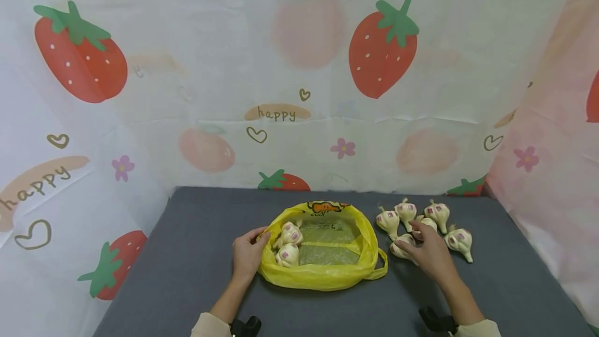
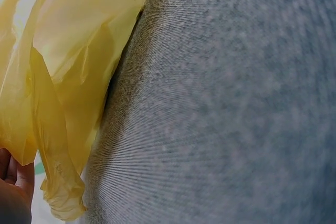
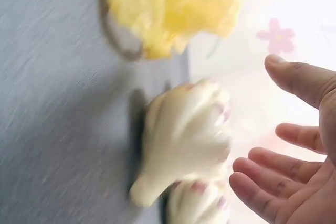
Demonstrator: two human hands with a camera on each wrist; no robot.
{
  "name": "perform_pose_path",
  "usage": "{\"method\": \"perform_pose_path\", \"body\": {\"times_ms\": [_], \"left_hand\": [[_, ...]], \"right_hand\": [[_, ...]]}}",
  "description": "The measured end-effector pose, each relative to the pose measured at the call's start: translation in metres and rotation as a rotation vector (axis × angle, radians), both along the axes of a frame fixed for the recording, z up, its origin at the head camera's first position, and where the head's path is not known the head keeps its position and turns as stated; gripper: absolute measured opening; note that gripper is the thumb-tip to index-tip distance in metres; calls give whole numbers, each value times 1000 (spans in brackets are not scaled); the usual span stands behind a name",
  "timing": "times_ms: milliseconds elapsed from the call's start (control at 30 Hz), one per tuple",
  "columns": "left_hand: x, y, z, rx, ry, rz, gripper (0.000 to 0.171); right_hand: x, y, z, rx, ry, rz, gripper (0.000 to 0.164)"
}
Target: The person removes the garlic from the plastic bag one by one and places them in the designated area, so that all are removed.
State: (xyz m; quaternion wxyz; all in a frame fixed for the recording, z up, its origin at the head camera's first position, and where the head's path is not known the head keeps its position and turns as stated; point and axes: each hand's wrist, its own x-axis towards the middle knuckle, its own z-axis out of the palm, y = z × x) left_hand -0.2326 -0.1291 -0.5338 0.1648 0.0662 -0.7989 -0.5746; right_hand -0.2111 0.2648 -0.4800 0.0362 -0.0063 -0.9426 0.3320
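Observation:
A yellow plastic bag [image 1: 318,279] lies with its mouth spread wide on the dark table, two garlic bulbs [image 1: 287,255] inside at its left end. My left hand [image 1: 247,258] holds the bag's left rim between thumb and fingers. In the left wrist view, only part of that hand [image 2: 16,187] shows beside the yellow plastic. My right hand [image 1: 429,254] is over the loose garlic right of the bag, nearest to the front bulb [image 1: 402,247]. The right wrist view shows its fingers [image 3: 273,179] and thumb spread apart, with a garlic bulb [image 3: 184,129] just beyond them.
Several other garlic bulbs [image 1: 437,213] are grouped at the table's back right. One handle loop of the bag [image 1: 382,264] sticks out toward them. A cloth printed with strawberries [image 1: 383,51] hangs behind the dark table [image 1: 187,254] and along its sides.

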Motion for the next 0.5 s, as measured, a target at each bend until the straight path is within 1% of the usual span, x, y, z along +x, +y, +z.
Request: {"method": "perform_pose_path", "body": {"times_ms": [167, 333, 500], "left_hand": [[-1, -1, -1, 0, -8, 10, 23], [-1, 0, -2, -19, -8, 18, 21], [-1, 1, -1, -17, -9, 25, 19]], "right_hand": [[-3, -16, 8, -77, 55, 53, 69], [-10, -38, 11, -114, 76, 116, 64], [-16, -61, 11, -141, 84, 189, 60]]}}
